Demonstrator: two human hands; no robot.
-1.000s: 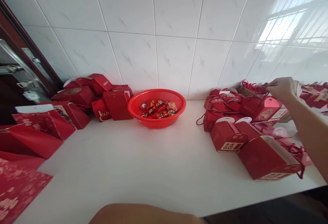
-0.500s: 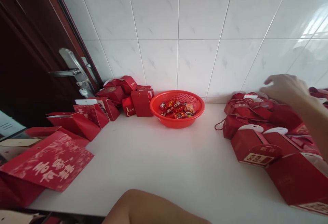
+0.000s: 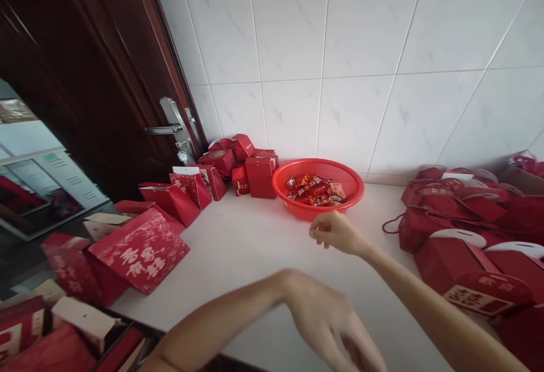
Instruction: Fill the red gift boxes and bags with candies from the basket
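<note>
My left hand [image 3: 325, 318] hangs low over the white table near its front edge, wrist bent and fingers pointing down to the right. Its fingers are apart and somewhat blurred, and the tips run off the bottom of the view. My right hand [image 3: 334, 232] is just in front of the red plastic basket [image 3: 312, 213], its fingers loosely curled with gaps between them. Nothing shows in either hand. Wrapped candies [image 3: 318, 190] in red and orange wrappers lie inside the basket.
Red gift boxes with handles [image 3: 450, 264] crowd the table's right side. Standing red paper bags [image 3: 144, 250] line the left edge, and small red boxes [image 3: 261, 176] stand behind. More boxes [image 3: 85, 318] are at lower left. A dark door [image 3: 106, 66] meets the tiled wall [image 3: 361, 32].
My right hand has moved from above the boxes on the right to the front of the basket. My left hand has come into view. The camera has turned left.
</note>
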